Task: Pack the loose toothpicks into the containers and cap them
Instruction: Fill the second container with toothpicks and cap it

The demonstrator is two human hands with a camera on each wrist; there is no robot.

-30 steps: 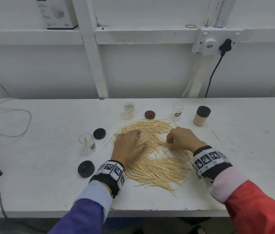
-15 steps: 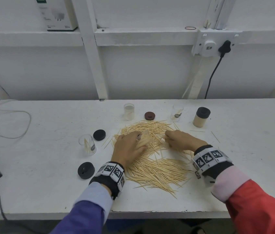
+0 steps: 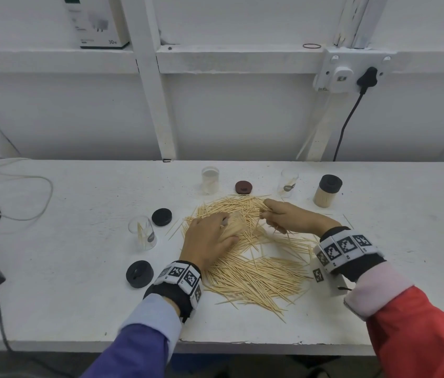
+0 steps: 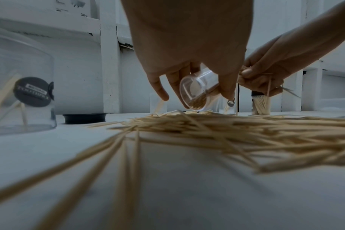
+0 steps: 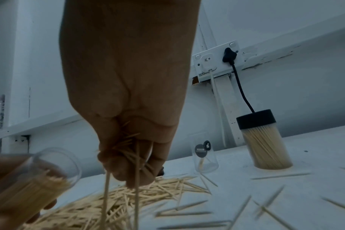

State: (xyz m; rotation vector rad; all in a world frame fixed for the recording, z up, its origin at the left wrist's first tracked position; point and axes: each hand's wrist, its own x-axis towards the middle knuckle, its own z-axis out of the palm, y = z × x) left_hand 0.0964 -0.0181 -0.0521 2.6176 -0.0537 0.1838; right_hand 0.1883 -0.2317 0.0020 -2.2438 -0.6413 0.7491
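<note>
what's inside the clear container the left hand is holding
The left hand grips a tilted clear container, partly filled with toothpicks lying along it, tips toward the open mouth. Fingers cover much of its wall, so how full it is cannot be told.

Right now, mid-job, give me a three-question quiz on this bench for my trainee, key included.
1. True or false: the left hand holds a tilted clear jar partly filled with toothpicks.
2. What does the right hand pinch? A) a black cap B) a bunch of toothpicks C) the cable
3. Fill in: the only jar already capped stands at the ____ end of the back row.

Key: 1 true; 2 B; 3 right. The capped jar looks full. The brown cap and two black caps lie loose on the table, and the pile is still large.
</note>
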